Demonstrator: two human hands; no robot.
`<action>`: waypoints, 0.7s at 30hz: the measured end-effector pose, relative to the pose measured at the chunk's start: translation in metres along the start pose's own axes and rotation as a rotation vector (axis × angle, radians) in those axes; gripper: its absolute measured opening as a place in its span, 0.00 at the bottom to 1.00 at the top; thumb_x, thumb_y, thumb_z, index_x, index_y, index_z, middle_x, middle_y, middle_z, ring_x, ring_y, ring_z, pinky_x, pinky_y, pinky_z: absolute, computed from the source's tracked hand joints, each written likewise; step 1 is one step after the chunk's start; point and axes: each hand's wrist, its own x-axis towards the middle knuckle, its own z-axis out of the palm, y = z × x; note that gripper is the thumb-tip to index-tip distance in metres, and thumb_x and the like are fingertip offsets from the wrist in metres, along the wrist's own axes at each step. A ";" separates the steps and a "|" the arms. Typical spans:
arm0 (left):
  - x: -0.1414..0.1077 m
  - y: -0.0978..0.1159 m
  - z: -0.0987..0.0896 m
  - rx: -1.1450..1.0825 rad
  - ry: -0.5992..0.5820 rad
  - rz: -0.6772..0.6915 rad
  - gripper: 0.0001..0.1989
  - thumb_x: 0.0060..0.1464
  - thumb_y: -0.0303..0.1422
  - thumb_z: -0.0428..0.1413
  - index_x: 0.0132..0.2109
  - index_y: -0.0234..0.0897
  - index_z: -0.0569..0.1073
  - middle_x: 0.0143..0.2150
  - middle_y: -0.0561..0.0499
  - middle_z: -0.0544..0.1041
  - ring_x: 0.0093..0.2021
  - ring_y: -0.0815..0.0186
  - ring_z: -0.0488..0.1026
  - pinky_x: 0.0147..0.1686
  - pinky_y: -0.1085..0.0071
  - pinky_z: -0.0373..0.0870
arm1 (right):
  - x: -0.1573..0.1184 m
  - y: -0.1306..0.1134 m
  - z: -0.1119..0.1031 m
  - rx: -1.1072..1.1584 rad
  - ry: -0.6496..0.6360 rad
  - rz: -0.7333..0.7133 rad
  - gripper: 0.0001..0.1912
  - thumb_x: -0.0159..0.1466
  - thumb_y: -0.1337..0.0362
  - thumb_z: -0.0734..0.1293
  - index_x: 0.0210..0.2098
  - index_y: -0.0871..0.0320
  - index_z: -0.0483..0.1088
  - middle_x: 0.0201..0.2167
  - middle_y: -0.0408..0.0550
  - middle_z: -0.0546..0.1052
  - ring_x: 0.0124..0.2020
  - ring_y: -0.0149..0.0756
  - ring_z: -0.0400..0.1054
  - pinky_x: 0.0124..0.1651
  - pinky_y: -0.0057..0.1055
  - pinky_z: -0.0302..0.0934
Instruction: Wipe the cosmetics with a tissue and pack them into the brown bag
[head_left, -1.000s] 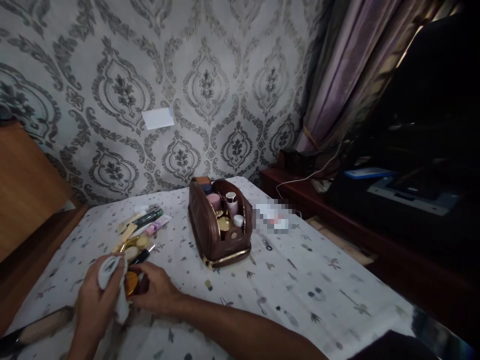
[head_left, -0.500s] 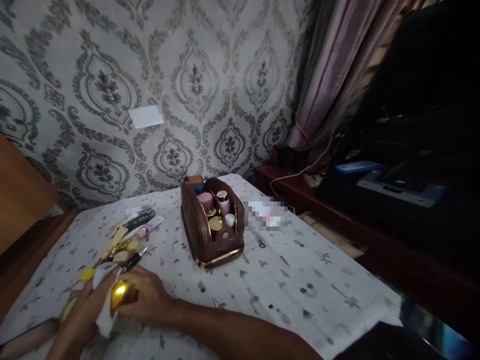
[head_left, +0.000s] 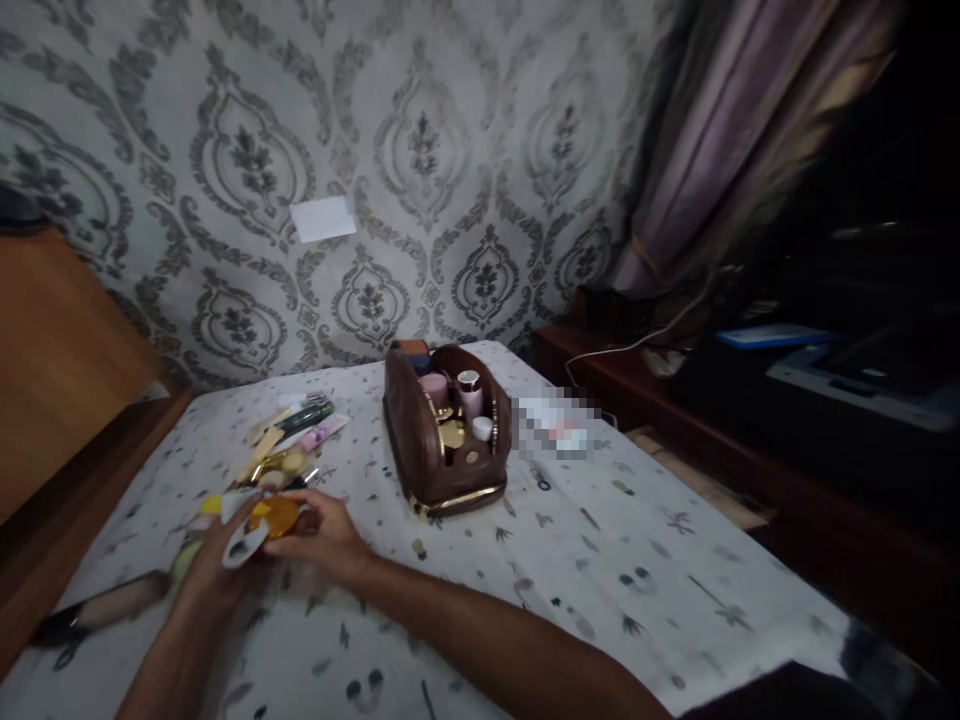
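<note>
My right hand (head_left: 326,535) has its fingers closed on a round golden-amber item (head_left: 276,515), low on the left side of the view. Close against it, my left hand (head_left: 217,555) grips a white cloth or tissue (head_left: 246,545) at the item's left edge. Just beyond both hands lie several cosmetics, among them a pink-and-white tube (head_left: 322,432) and a dark green tube (head_left: 304,418). An open brown bag (head_left: 409,440) stands to the right, holding a pink jar, a capped bottle (head_left: 470,395) and a small white-lidded jar (head_left: 483,428).
The patterned white cloth (head_left: 555,560) covers the table. A brush or tube with a dark end (head_left: 112,605) lies at the left. Behind is a wall with a white card (head_left: 324,219). A dark red ledge (head_left: 622,375) with a cable runs along the right.
The camera view has shifted, so the bag and table appear further right. My hands have turned the golden item, and its amber face and the white cloth's edge show differently.
</note>
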 end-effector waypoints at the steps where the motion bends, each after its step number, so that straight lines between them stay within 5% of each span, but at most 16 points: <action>1: 0.001 -0.003 0.001 -0.024 -0.010 0.004 0.17 0.39 0.26 0.64 0.41 0.34 0.75 0.26 0.53 0.78 0.25 0.64 0.77 0.22 0.75 0.74 | 0.000 -0.002 0.000 0.065 0.013 0.017 0.38 0.36 0.53 0.82 0.46 0.56 0.75 0.30 0.40 0.76 0.30 0.32 0.69 0.37 0.30 0.68; 4: 0.005 -0.014 0.002 -0.051 0.009 0.067 0.18 0.46 0.32 0.63 0.47 0.37 0.74 0.31 0.53 0.79 0.23 0.67 0.75 0.21 0.75 0.72 | 0.002 -0.007 0.000 0.249 0.040 0.067 0.34 0.39 0.55 0.82 0.43 0.56 0.73 0.37 0.43 0.78 0.34 0.34 0.72 0.35 0.30 0.70; 7: 0.008 -0.024 0.001 0.040 0.062 0.141 0.18 0.52 0.41 0.60 0.48 0.36 0.74 0.37 0.50 0.80 0.34 0.63 0.79 0.33 0.70 0.76 | 0.003 -0.009 -0.001 0.329 0.123 0.048 0.28 0.40 0.57 0.81 0.39 0.56 0.72 0.38 0.43 0.78 0.35 0.34 0.72 0.33 0.27 0.69; 11: 0.008 -0.034 0.001 0.337 -0.072 0.400 0.20 0.56 0.47 0.56 0.48 0.35 0.74 0.49 0.44 0.78 0.53 0.57 0.74 0.56 0.64 0.67 | 0.004 -0.012 -0.006 0.322 0.169 0.005 0.24 0.43 0.60 0.80 0.38 0.56 0.74 0.38 0.42 0.79 0.37 0.32 0.72 0.38 0.25 0.68; 14: 0.007 -0.039 0.001 0.458 -0.155 0.544 0.20 0.57 0.47 0.56 0.47 0.36 0.73 0.52 0.44 0.77 0.56 0.57 0.71 0.60 0.64 0.62 | 0.005 -0.013 -0.010 0.291 0.137 0.012 0.27 0.44 0.61 0.80 0.44 0.54 0.75 0.42 0.44 0.79 0.41 0.36 0.73 0.40 0.28 0.68; 21: 0.016 -0.038 -0.009 0.297 -0.079 0.340 0.24 0.56 0.53 0.55 0.45 0.36 0.74 0.47 0.45 0.79 0.50 0.57 0.74 0.53 0.64 0.67 | 0.002 -0.017 -0.008 0.186 0.057 0.042 0.26 0.44 0.63 0.80 0.43 0.52 0.76 0.37 0.41 0.77 0.36 0.33 0.73 0.37 0.27 0.67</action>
